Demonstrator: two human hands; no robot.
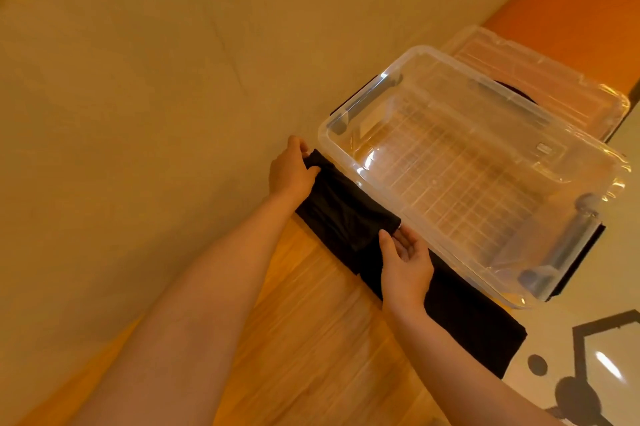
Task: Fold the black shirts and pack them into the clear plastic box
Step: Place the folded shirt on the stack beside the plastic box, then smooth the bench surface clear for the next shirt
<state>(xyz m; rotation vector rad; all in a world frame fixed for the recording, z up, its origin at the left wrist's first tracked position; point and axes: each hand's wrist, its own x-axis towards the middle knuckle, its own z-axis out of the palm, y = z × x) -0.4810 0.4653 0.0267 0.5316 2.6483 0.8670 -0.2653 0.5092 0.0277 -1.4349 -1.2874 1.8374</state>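
A: Black shirt point(349, 221): lies as a long folded strip on the wooden tabletop point(311, 339), touching the near wall of the clear plastic box point(460, 169). Hands?

B: Left hand point(291, 173) pinches the strip's far end, thumb on top. Right hand point(405, 263) grips a folded edge mid-strip, fingers curled.

A: Beyond them?

B: Box is uncovered, nothing inside. Clear lid point(554, 79) lies just behind it. More black fabric shows under the box.

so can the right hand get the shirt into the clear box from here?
Probably yes: the clear box sits open and empty right beside the right hand, lid off behind it. Only its near rim stands between it and the black shirt.
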